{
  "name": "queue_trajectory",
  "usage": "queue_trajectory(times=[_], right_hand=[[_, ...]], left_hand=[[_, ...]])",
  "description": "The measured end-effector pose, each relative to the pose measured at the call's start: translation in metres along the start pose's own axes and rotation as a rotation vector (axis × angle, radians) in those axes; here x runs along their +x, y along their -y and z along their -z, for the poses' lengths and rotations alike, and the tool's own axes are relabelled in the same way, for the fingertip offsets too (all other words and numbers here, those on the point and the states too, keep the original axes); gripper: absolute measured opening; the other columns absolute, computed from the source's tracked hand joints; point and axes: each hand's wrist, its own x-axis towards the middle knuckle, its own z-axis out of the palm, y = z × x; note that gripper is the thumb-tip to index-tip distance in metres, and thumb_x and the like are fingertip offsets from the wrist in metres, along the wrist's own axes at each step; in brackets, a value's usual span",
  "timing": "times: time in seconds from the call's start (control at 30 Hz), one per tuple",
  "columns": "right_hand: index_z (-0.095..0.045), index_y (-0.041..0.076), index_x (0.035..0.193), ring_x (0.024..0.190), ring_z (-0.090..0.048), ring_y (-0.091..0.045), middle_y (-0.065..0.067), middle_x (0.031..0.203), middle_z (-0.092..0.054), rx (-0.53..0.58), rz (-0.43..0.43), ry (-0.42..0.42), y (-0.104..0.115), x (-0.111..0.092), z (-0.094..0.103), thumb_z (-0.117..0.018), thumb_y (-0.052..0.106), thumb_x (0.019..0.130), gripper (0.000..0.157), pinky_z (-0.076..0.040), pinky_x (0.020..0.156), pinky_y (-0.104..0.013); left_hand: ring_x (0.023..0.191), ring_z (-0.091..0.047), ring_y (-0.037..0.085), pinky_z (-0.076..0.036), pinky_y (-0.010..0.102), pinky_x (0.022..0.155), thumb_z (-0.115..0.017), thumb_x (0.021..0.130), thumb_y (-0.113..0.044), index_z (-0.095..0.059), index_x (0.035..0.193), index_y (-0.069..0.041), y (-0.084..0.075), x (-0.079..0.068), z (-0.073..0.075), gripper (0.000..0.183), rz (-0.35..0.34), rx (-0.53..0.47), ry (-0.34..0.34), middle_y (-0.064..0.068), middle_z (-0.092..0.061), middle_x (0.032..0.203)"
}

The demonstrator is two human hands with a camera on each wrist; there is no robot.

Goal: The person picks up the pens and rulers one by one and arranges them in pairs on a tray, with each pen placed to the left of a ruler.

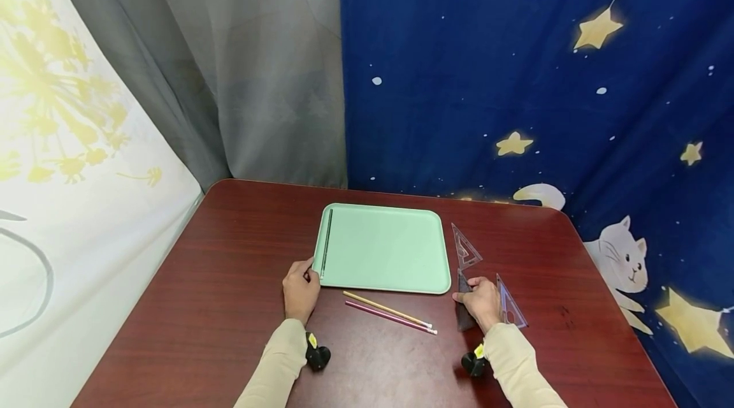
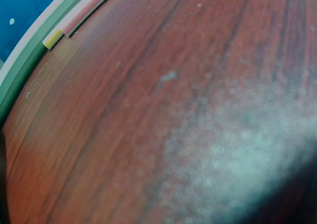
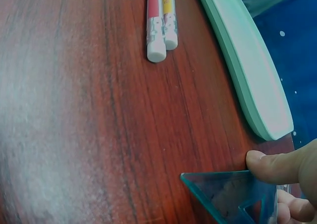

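Observation:
My left hand (image 1: 301, 290) grips the near left corner of a mint green tray (image 1: 390, 248), which lies flat on the table. A black pencil (image 1: 327, 242) lies inside the tray along its left side. Right of the tray, my right hand (image 1: 483, 303) pinches a dark-looking transparent set square (image 1: 465, 317). Close up, the right wrist view shows the thumb (image 3: 272, 167) on the top edge of this set square (image 3: 225, 187). Two other set squares lie near that hand: a clear one (image 1: 469, 263) beyond it and a purple-tinted one (image 1: 515, 311) to its right.
A yellow pencil (image 1: 387, 309) and a pink pencil (image 1: 390, 317) lie side by side in front of the tray, their white eraser ends toward the right. Everything rests on a dark red wooden table (image 1: 229, 255). Grey and blue curtains (image 1: 436, 76) hang behind its far edge.

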Motion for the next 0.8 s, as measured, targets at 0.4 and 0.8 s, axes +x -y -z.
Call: queue_trajectory(times=[0.4, 0.8], right_hand=[[-0.06, -0.008, 0.102, 0.066, -0.058, -0.019, -0.017, 0.085, -0.064, 0.228, -0.054, 0.067, 0.0018, 0.0038, 0.0039, -0.073, 0.003, 0.07, 0.036, -0.046, 0.052, -0.026], [-0.05, -0.015, 0.121, 0.06, -0.061, -0.006, -0.001, 0.077, -0.064, 0.683, -0.159, 0.16, -0.0018, 0.0068, 0.0053, -0.054, -0.008, 0.083, 0.039, -0.054, 0.051, -0.022]], left_hand=[[0.053, -0.047, 0.01, -0.041, 0.025, 0.053, -0.052, 0.085, 0.001, -0.07, 0.112, 0.0, -0.0023, -0.0002, 0.0014, 0.032, 0.015, -0.01, 0.024, 0.013, -0.067, 0.097], [0.064, -0.055, 0.017, -0.046, 0.031, 0.059, -0.054, 0.084, 0.003, -0.07, 0.111, 0.001, -0.0048, 0.0002, 0.0015, 0.031, 0.006, 0.008, 0.002, 0.013, -0.067, 0.097]])
